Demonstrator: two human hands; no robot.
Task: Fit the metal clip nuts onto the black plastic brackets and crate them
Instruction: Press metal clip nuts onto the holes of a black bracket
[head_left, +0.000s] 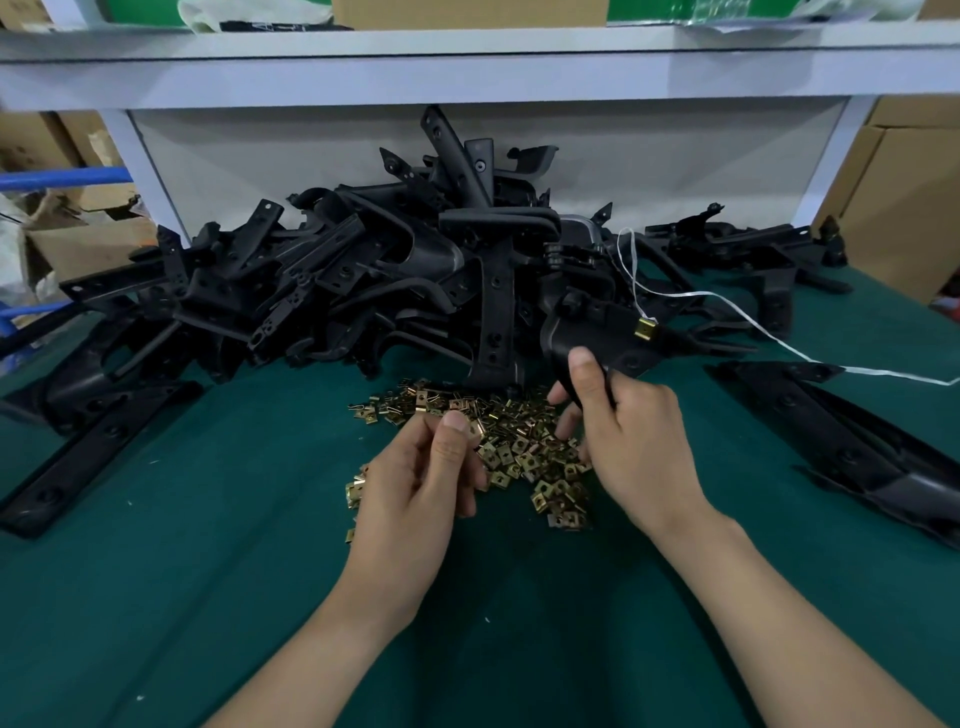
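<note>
Green cloth covers the table. Across the upper middle of the frame lies a tangled heap of black brackets, against a white shelf frame. Just below the heap, at centre, brass-coloured clip nuts are strewn on the cloth.

At centre, the left hand hangs over the nuts with its fingers curled in and its thumb tip pressed against them, pinching 1 nut at the fingertips. Right of centre, the right hand grips a bracket at the heap's lower right edge, fingers wrapped under it and thumb laid flat on its top face. On that bracket's right end sits 1 fitted nut.

A white string trails from the heap toward the right edge. 2 long brackets lie apart from the heap: 1 at lower left, 1 at right. Cardboard boxes stand beyond the table at the frame's right and left edges.
</note>
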